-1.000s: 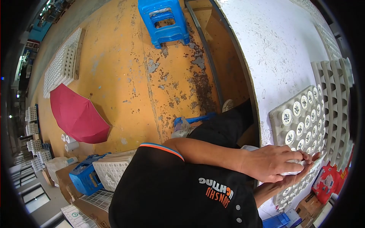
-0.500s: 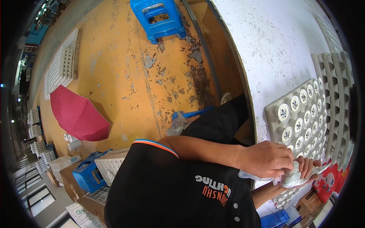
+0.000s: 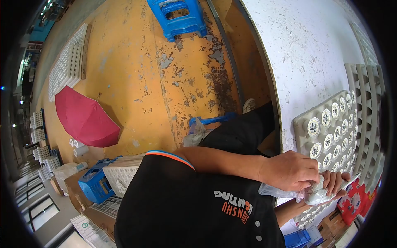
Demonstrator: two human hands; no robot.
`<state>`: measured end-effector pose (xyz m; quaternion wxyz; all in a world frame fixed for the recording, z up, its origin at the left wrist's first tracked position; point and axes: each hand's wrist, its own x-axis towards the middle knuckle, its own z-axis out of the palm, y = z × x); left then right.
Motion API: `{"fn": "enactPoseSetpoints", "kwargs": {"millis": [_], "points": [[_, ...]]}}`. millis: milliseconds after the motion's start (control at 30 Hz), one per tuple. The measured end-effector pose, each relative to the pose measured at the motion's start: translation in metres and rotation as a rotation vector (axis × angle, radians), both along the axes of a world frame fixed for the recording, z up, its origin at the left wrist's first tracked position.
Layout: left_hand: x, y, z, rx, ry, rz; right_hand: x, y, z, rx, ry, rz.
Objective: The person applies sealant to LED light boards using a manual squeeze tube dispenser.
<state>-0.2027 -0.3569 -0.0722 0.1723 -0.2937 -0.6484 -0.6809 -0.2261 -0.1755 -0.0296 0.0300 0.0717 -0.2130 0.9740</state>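
My left hand (image 3: 289,170) is closed, its fingertips pinched at the near end of a white squeeze bag with a pointed tip (image 3: 316,193). My right hand (image 3: 331,184) wraps its fingers around the same bag from the far side. The tip sticks out past the right fingers. Clear plastic film (image 3: 278,191) hangs beneath my left hand. Just beyond both hands, a grey tray (image 3: 304,140) holds rows of round white LED lamps (image 3: 313,127). Part of that tray is hidden behind the hands.
The tray rests on a scuffed white table (image 3: 302,53). Grey moulded trays (image 3: 368,120) lie along its far side. Near the right hand are a red printed bag (image 3: 355,200) and a blue bin (image 3: 297,239). A blue stool (image 3: 182,27) and a red umbrella (image 3: 84,118) stand on the floor.
The view has shifted slightly, so the table and tray appear a little farther right and lower. Both hands keep their hold on the squeeze bag, with only slight finger movement.
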Motion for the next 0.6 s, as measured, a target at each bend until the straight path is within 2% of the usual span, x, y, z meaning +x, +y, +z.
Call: {"fn": "enactPoseSetpoints", "kwargs": {"millis": [300, 600], "points": [[0.0015, -0.0055, -0.0007, -0.013, -0.015, 0.048, -0.0088, 0.0034, -0.0006, 0.108, -0.019, 0.060], [0.0012, -0.0054, 0.0004, -0.037, -0.010, 0.026, -0.0094, 0.0017, -0.0019, 0.071, 0.037, 0.101]]}}
